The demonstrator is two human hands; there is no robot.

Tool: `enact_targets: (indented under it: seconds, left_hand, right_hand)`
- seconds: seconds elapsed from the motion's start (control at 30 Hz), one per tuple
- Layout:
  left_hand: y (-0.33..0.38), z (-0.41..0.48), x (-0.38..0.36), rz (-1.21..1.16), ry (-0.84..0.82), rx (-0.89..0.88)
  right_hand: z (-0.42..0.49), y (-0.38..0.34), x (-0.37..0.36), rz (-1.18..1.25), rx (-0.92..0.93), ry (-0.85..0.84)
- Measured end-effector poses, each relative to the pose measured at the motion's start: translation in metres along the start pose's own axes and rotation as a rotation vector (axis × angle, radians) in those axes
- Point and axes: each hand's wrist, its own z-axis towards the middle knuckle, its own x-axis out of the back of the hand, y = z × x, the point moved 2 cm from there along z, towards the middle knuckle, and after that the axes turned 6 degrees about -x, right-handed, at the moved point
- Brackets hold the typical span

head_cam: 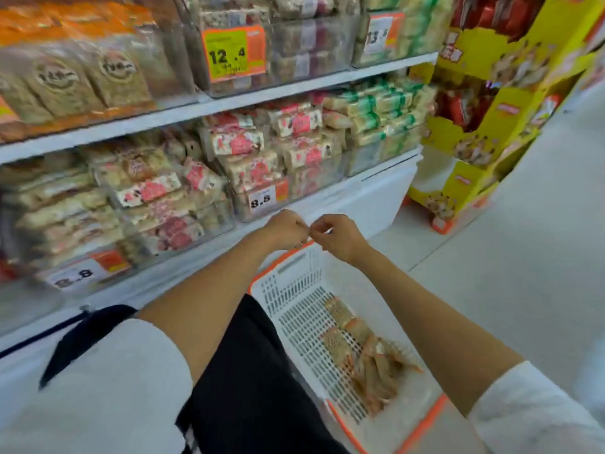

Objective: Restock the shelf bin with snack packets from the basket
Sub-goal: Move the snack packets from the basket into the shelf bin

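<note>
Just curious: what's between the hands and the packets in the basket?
Only bare white basket mesh before the packets, in the head view.

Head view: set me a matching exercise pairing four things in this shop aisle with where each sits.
1. snack packets
2. 12.4 price tag
3. 8.5 price tag
4. yellow display stand

a. on the floor, far right
b. in the basket
c. on the upper clear bin
d. on the lower clear bin

Pairs: 1-b, 2-c, 3-d, 4-a
</note>
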Motion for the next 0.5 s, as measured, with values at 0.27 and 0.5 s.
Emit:
enact_targets:
  seconds: [0.27,0.5]
  left_hand:
    - [-0.057,0.015,-0.137,-0.019,-0.172,0.157]
    - [-0.108,0.027,-0.202,-0.070,-0.233,0.269]
  right_hand:
    - [-0.048,0.137,-0.055,-0.004,-0.270,-0.121]
    - [-0.082,0.255,-0.094,-0.109,-0.588,-0.222]
